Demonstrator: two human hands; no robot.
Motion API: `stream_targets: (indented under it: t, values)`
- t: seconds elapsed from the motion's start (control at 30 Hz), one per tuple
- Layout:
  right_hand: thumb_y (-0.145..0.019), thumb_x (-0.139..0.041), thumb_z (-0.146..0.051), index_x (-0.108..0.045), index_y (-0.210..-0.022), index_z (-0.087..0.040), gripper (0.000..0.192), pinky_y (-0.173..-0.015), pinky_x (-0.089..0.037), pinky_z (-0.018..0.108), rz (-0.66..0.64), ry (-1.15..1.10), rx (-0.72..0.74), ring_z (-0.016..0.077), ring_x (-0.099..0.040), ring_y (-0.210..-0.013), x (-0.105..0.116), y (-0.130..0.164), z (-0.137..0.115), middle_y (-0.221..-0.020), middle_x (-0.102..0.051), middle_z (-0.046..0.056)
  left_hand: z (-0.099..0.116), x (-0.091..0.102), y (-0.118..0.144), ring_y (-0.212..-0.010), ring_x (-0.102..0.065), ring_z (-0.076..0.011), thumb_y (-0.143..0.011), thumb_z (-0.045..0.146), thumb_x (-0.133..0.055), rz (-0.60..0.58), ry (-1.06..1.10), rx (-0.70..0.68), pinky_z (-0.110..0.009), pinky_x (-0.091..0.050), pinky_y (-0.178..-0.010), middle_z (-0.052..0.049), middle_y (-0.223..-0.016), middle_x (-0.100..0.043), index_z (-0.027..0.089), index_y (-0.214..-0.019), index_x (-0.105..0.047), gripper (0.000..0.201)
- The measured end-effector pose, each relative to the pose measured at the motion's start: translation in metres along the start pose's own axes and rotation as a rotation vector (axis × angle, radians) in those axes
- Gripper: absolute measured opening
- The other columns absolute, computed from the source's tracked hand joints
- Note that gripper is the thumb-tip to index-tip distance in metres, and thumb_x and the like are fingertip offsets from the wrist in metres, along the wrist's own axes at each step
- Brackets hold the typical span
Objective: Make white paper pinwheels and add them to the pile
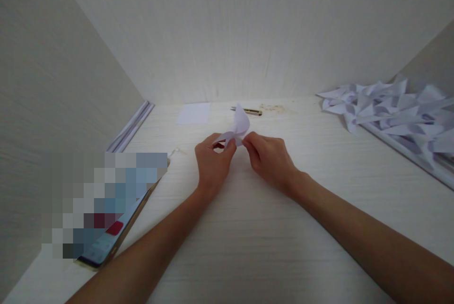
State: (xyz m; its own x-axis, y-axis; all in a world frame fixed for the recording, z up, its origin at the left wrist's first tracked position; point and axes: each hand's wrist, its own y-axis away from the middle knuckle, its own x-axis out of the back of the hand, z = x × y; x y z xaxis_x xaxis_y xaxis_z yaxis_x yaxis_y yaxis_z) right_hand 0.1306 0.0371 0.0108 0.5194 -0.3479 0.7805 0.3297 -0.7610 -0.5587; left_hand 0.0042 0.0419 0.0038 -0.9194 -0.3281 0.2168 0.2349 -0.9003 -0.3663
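Above the middle of the white table, a white paper pinwheel (pixel 241 122) is held between both hands, one curved blade standing up. My left hand (pixel 214 160) is closed on its lower left part, thumb pressed near the centre. On the right side, my right hand (pixel 267 155) pinches the paper's edge between thumb and fingertips. The centre of the pinwheel is partly hidden by the fingers. Just behind it lie small thread snips (pixel 250 111) with thin blades pointing left. A flat white paper square (pixel 194 113) rests to their left.
Many folded paper pinwheels (pixel 383 105) are heaped at the right, over a long white paper roll (pixel 400 145). Rolled paper tubes (pixel 131 126) lie along the left wall. A phone (pixel 106 242), partly blurred out, leans at the left near my forearm. Walls enclose the back and sides.
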Motion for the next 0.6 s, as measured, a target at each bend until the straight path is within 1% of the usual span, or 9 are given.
stream_targets:
  t: [0.1,0.17,0.23,0.3,0.4,0.43,0.47,0.53,0.6]
  values:
    - [-0.077,-0.044,-0.016,-0.051,-0.064,-0.015,0.014,-0.047,-0.028,0.023,-0.009,-0.249,-0.181,0.0094,-0.041,-0.043,-0.001,-0.003,-0.004,-0.049,-0.052,0.000,-0.001,0.001,0.000,-0.058,-0.055,-0.0115,-0.065,0.020,-0.058,-0.006,-0.054,-0.075,-0.023,-0.043,-0.058,-0.001,-0.062,-0.064,0.015,-0.065,-0.066,0.009]
    - [-0.075,-0.045,-0.017,-0.048,-0.060,-0.016,0.016,-0.045,-0.028,0.022,-0.063,-0.479,-0.318,0.0083,-0.039,-0.041,-0.001,-0.006,-0.004,-0.045,-0.048,-0.002,-0.001,0.001,0.000,-0.057,-0.054,-0.0110,-0.065,0.019,-0.058,-0.012,-0.063,-0.093,-0.023,-0.043,-0.058,0.000,-0.062,-0.064,0.015,-0.065,-0.065,0.008]
    - [-0.075,-0.044,-0.018,-0.046,-0.058,-0.016,0.017,-0.043,-0.028,0.021,-0.122,-0.628,-0.396,0.0078,-0.038,-0.039,0.000,-0.008,-0.002,-0.042,-0.045,-0.003,-0.002,0.002,-0.001,-0.057,-0.054,-0.0108,-0.065,0.019,-0.058,-0.020,-0.050,-0.084,-0.023,-0.043,-0.058,0.000,-0.062,-0.064,0.015,-0.065,-0.065,0.008]
    - [-0.073,-0.044,-0.017,-0.047,-0.058,-0.016,0.015,-0.044,-0.027,0.021,-0.104,-0.560,-0.339,0.0081,-0.038,-0.040,0.002,-0.009,0.001,-0.044,-0.045,-0.003,-0.003,0.001,-0.001,-0.058,-0.055,-0.0113,-0.065,0.020,-0.058,-0.034,-0.022,-0.062,-0.023,-0.043,-0.058,0.000,-0.062,-0.064,0.015,-0.065,-0.065,0.008]
    - [-0.070,-0.044,-0.011,-0.051,-0.060,-0.015,0.013,-0.048,-0.025,0.024,-0.050,-0.260,-0.096,0.0093,-0.039,-0.047,0.007,-0.007,0.004,-0.052,-0.051,0.001,-0.004,0.001,-0.001,-0.060,-0.057,-0.0124,-0.065,0.021,-0.059,-0.055,0.014,-0.036,-0.024,-0.045,-0.059,0.000,-0.064,-0.065,0.015,-0.066,-0.066,0.009]
    - [-0.069,-0.043,-0.010,-0.052,-0.060,-0.015,0.014,-0.049,-0.025,0.024,-0.046,-0.202,-0.048,0.0095,-0.039,-0.048,0.008,-0.007,0.004,-0.054,-0.052,0.001,-0.004,0.000,-0.001,-0.061,-0.058,-0.0125,-0.065,0.021,-0.059,-0.060,0.018,-0.028,-0.024,-0.045,-0.059,-0.001,-0.064,-0.066,0.015,-0.066,-0.067,0.010]
    - [-0.069,-0.043,-0.010,-0.052,-0.060,-0.015,0.014,-0.049,-0.025,0.024,-0.043,-0.188,-0.045,0.0094,-0.039,-0.048,0.009,-0.007,0.004,-0.054,-0.052,0.001,-0.004,0.000,-0.001,-0.061,-0.058,-0.0126,-0.064,0.020,-0.059,-0.063,0.015,-0.020,-0.024,-0.045,-0.059,-0.001,-0.064,-0.066,0.015,-0.066,-0.067,0.010]
    - [-0.068,-0.045,-0.011,-0.052,-0.057,-0.015,0.014,-0.048,-0.025,0.023,-0.037,-0.290,-0.170,0.0088,-0.039,-0.046,0.010,-0.009,0.002,-0.049,-0.050,0.000,-0.003,0.001,-0.001,-0.061,-0.058,-0.0126,-0.064,0.020,-0.059,-0.064,0.012,-0.008,-0.024,-0.046,-0.060,-0.001,-0.065,-0.066,0.015,-0.067,-0.067,0.010]
    - [-0.066,-0.048,-0.013,-0.051,-0.053,-0.015,0.013,-0.045,-0.025,0.022,-0.079,-0.519,-0.382,0.0076,-0.037,-0.041,0.009,-0.014,0.000,-0.043,-0.046,-0.002,-0.003,0.001,-0.001,-0.061,-0.059,-0.0125,-0.064,0.020,-0.059,-0.067,0.020,-0.002,-0.024,-0.046,-0.061,-0.001,-0.066,-0.067,0.015,-0.068,-0.068,0.011]
